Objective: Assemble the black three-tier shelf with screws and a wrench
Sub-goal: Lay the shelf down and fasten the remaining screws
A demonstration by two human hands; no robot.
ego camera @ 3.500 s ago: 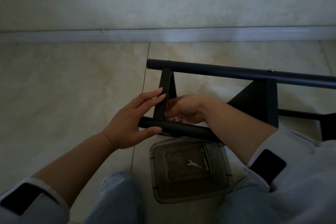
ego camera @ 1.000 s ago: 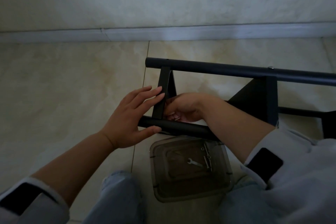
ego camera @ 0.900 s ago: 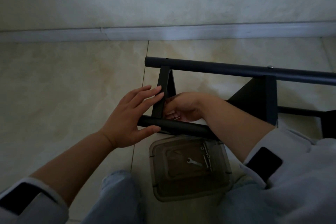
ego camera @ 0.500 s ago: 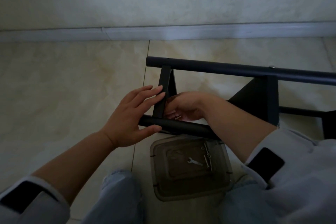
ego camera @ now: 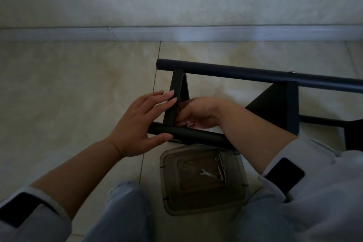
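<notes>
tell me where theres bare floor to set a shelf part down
The widest bare floor lies left of the left hand, up to the skirting board. A strip also runs between the far black tube and the skirting. It is crowded near the knees: the clear tray with wrench and screws sits under the near tube.

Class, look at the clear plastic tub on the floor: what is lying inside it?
Inside the clear plastic tub lie a small wrench and several screws. The near black pole crosses above its far edge, covering anything there.
</notes>
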